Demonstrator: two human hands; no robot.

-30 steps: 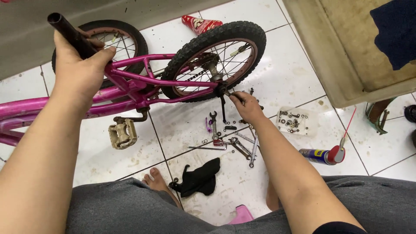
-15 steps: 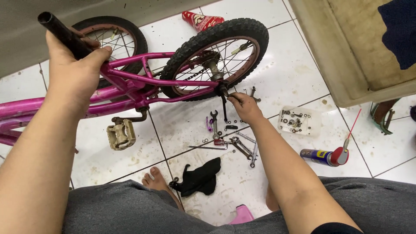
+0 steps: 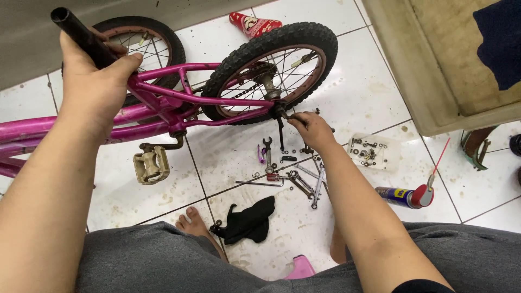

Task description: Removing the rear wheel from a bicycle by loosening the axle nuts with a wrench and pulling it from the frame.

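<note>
A small pink bicycle [image 3: 179,100] stands over the white tiled floor. My left hand [image 3: 95,81] grips the black seat post [image 3: 76,32] at the upper left. My right hand [image 3: 309,127] reaches to the axle of the nearer wheel [image 3: 271,70], fingers pinched on a small part at the axle end [image 3: 279,110]. A black strut hangs down from that axle. The second wheel [image 3: 141,38] shows behind my left hand. A cream pedal [image 3: 151,164] on its crank hangs low under the frame.
Wrenches and small tools [image 3: 296,176] lie scattered on the floor beneath the wheel. A clear tray of nuts and bolts [image 3: 372,152], a blue spray can with a red straw [image 3: 404,196], a black rag [image 3: 249,220] and a red bag [image 3: 252,23] lie around. A beige tub [image 3: 434,70] stands at the right.
My left hand and the seat post have shifted slightly toward the upper left. My right hand stays at the axle, hardly moved.
</note>
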